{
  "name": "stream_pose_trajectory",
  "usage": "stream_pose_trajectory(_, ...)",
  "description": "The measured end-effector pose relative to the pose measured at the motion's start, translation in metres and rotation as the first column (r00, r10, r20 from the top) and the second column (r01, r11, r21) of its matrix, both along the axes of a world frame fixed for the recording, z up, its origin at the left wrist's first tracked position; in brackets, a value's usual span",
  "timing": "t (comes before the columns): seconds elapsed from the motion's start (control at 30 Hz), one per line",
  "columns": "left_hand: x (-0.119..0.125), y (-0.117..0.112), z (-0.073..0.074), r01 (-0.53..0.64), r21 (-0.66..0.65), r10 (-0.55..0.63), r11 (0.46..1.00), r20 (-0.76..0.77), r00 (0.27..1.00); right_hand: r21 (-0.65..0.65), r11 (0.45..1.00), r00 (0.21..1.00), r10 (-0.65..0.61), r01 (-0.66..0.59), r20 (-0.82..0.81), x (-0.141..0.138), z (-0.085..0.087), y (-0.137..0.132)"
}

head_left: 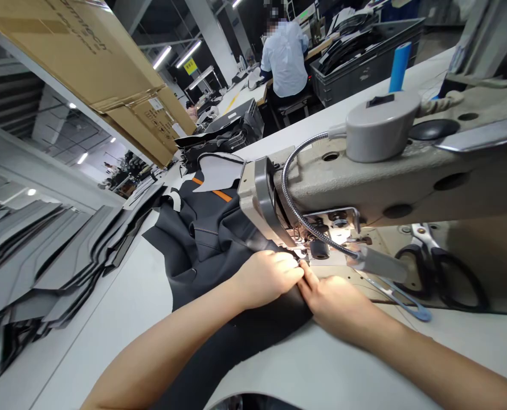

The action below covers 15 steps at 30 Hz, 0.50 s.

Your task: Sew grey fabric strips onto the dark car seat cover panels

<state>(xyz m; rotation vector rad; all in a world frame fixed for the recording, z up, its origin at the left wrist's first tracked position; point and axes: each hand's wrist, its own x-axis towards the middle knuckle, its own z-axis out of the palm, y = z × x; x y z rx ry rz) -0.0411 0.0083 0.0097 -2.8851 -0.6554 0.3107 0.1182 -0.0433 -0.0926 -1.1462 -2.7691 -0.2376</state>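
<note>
Black fabric point(211, 245) lies bunched on the white table, its edge running in by the needle area of a grey-beige sewing machine point(343, 182). Closed on this fabric just in front of the presser foot is my left hand point(266, 279), fingers curled. My right hand point(336, 304) meets it from the other side, thumb and fingers pinching the fabric edge. The two hands' fingertips almost touch. A machine lamp point(379, 265) on a flexible metal neck lights the spot. My fingers partly hide the fabric between them.
Black-handled scissors point(428, 256) and blue tweezers point(416, 310) lie right of my right hand. Stacks of grey cut panels point(65, 245) line the left side. Behind are cardboard boxes point(99, 62), a grey crate point(364, 57) and a seated person point(284, 60).
</note>
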Motion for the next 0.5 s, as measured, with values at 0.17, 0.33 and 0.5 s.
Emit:
stream_pose_trajectory(0.17, -0.002, 0.002, -0.006, -0.131, 0.044, 0.132, 0.99, -0.023, 0.991, -0.083, 0.997, 0.999, -0.016, 0.012, -0.045, 0.002, 0.003, -0.003)
stream_pose_trajectory(0.33, -0.008, -0.002, -0.007, -0.035, 0.013, 0.035, 0.999, -0.017, 0.999, -0.081, 0.996, 0.999, -0.026, 0.022, -0.044, 0.003, 0.006, -0.003)
stream_pose_trajectory(0.5, -0.021, 0.021, -0.001, -0.538, 0.111, 0.516, 0.835, 0.177, 0.838, -0.083, 0.996, 1.0, -0.01, 0.009, -0.005, 0.002, 0.007, -0.003)
